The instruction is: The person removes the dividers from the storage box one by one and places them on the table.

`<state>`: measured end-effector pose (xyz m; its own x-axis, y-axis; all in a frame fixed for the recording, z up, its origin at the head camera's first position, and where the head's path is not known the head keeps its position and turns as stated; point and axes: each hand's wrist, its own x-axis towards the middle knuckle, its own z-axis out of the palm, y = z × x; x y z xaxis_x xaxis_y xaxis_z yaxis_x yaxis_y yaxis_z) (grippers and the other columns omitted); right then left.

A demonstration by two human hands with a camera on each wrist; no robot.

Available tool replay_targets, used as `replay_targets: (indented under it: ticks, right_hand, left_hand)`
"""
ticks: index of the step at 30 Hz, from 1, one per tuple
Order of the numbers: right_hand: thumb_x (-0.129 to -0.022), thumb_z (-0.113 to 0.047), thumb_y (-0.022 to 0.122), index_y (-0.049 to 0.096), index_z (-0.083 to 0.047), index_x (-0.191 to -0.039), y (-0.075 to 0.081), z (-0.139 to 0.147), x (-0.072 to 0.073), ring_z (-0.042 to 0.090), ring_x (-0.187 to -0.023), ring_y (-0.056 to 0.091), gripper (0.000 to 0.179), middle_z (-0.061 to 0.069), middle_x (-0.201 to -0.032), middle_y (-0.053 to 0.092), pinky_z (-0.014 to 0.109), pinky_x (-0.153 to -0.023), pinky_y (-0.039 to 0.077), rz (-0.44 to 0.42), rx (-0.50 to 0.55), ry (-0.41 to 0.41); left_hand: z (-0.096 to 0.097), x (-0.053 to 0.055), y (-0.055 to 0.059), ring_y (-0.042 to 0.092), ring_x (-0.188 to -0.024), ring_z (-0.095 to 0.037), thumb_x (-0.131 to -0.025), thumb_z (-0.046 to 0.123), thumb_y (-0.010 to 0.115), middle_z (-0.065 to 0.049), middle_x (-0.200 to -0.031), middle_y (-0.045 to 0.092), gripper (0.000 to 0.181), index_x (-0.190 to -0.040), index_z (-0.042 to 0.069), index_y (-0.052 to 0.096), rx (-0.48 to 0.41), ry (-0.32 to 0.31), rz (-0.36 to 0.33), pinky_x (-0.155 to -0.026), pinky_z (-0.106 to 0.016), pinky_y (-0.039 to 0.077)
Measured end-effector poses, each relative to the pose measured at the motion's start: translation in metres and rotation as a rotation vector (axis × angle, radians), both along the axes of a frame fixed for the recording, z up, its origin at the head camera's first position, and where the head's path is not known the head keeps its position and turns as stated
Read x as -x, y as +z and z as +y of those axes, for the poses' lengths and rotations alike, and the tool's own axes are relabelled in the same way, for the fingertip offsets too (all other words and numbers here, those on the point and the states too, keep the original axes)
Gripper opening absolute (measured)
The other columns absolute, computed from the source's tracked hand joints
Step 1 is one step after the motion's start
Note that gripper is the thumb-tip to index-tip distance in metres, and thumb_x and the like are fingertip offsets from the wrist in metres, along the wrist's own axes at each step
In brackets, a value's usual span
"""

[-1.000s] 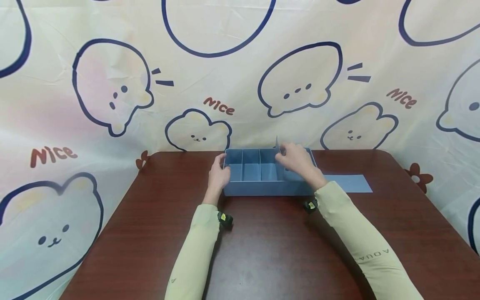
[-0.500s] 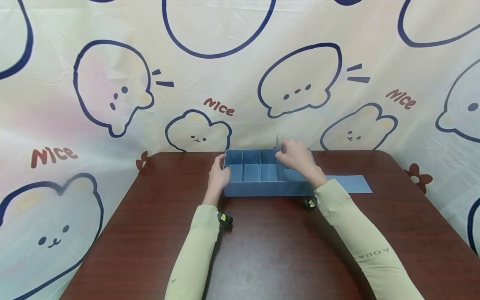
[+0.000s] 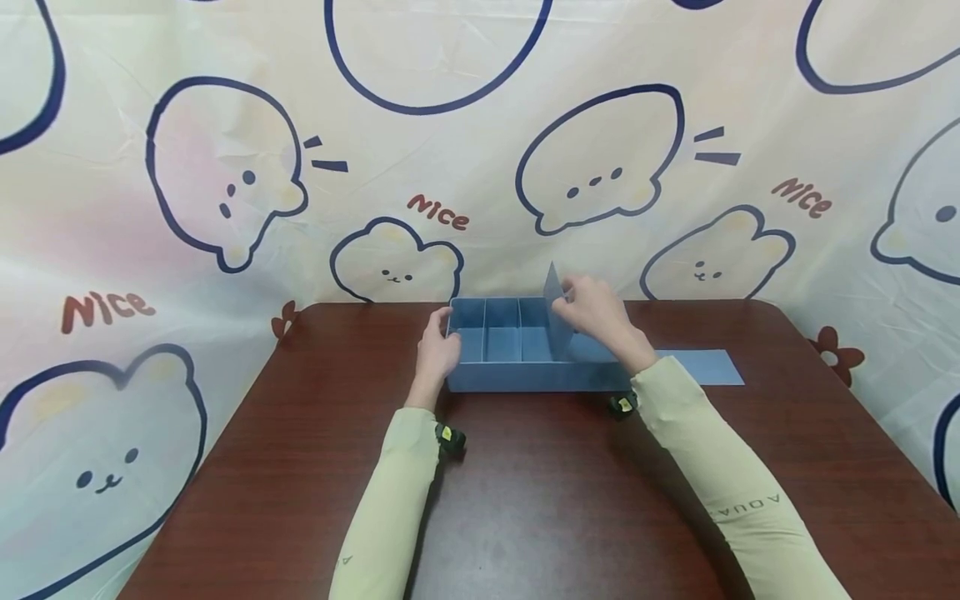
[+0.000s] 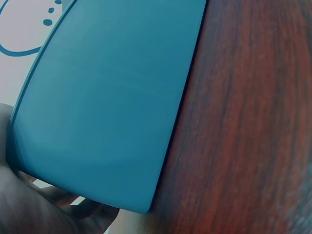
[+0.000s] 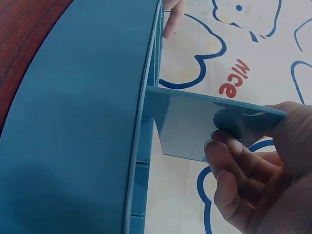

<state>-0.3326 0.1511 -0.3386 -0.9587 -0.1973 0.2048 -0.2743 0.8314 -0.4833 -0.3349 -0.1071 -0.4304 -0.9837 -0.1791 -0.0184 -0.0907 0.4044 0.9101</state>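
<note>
A blue compartment box stands on the table, its open top showing several upright partitions. My left hand grips its left end, thumb near the front corner; in the left wrist view the fingers lie around the end of the long front wall. Between thumb and fingers my right hand pinches a thin blue divider panel. The panel stands upright, crosswise in the box, its top well above the rim. Seen from the right wrist, the divider sticks out past the box edge. My right hand hides the box's far right corner.
A flat light-blue rectangular sheet lies on the dark wooden table to the right of the box, partly behind my right wrist. A patterned cloth backdrop hangs directly behind the table's back edge.
My right hand has risen slightly, and the divider has come up with it, more of it now standing above the rim. The left hand and the box have stayed put.
</note>
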Motion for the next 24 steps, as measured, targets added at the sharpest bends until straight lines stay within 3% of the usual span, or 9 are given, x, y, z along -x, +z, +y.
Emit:
replay_targets:
  ticks: [6,12,24]
  right_hand:
    - [-0.09,-0.02,0.053,0.06,-0.002,-0.121,0.004,0.002,-0.003,0.02,-0.058,0.062,0.036,0.011,-0.076,0.068,0.029,-0.052,0.05,0.001,0.021,-0.018]
    - [-0.091,-0.017,0.053,0.058,-0.003,-0.124,0.006,0.007,-0.007,0.024,-0.07,0.065,0.036,0.018,-0.099,0.07,0.031,-0.058,0.052,0.015,0.048,-0.028]
    - [-0.093,-0.016,0.051,0.055,-0.003,-0.129,0.004,0.02,-0.009,0.027,-0.076,0.064,0.038,0.02,-0.107,0.069,0.035,-0.062,0.054,0.018,0.095,-0.031]
  left_hand:
    - [-0.001,0.0,0.001,0.039,-0.142,-0.033,-0.098,0.016,0.046,-0.009,-0.155,0.04,0.051,-0.147,0.027,0.038,-0.007,-0.003,-0.002,-0.112,-0.059,0.032]
    - [-0.001,0.001,0.0,0.039,-0.142,-0.033,-0.098,0.016,0.046,-0.009,-0.155,0.04,0.051,-0.147,0.026,0.038,-0.013,-0.002,-0.007,-0.112,-0.06,0.032]
    - [-0.001,0.0,0.0,0.038,-0.142,-0.033,-0.098,0.015,0.046,-0.009,-0.154,0.04,0.051,-0.147,0.025,0.038,-0.009,-0.006,0.002,-0.113,-0.058,0.033]
